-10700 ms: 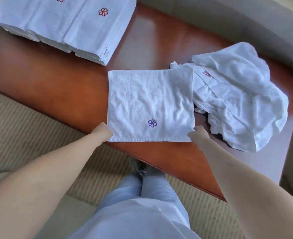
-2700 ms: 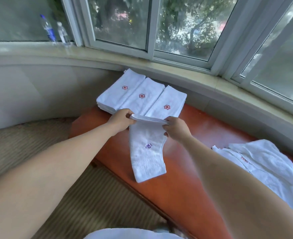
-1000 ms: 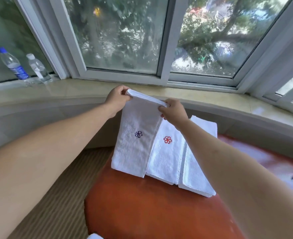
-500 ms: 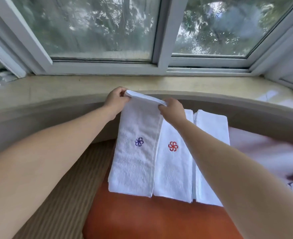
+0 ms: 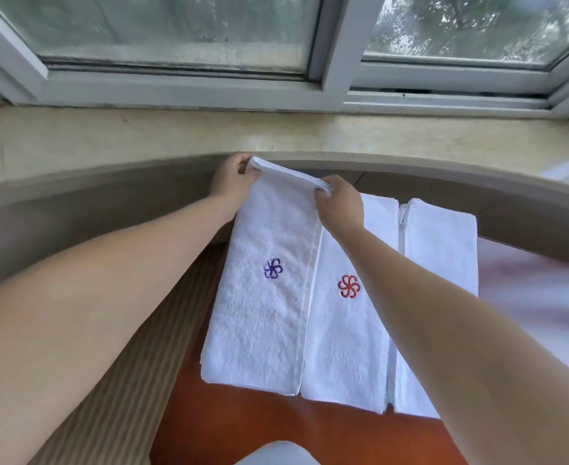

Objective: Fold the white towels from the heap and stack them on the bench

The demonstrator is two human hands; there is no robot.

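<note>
A folded white terry towel with a purple flower emblem (image 5: pixel 263 297) lies lengthwise at the left end of a row of folded towels on the glossy reddish-brown wooden bench (image 5: pixel 276 431). Its far short edge is lifted off the row and stretched between both hands. The left hand (image 5: pixel 232 177) pinches the far left corner with curled fingers, and the right hand (image 5: pixel 340 204) grips the far right corner, knuckles up. The rest of the towel hangs toward the person and seems to rest on a stack beneath, though the layers under it are hard to tell apart. Just beside it to the right sits a folded white towel with a red flower emblem (image 5: pixel 346 313), and beyond the right forearm a plain folded white towel (image 5: pixel 440 263). A beige stone window sill (image 5: pixel 108 139) curves behind the hands.
</note>
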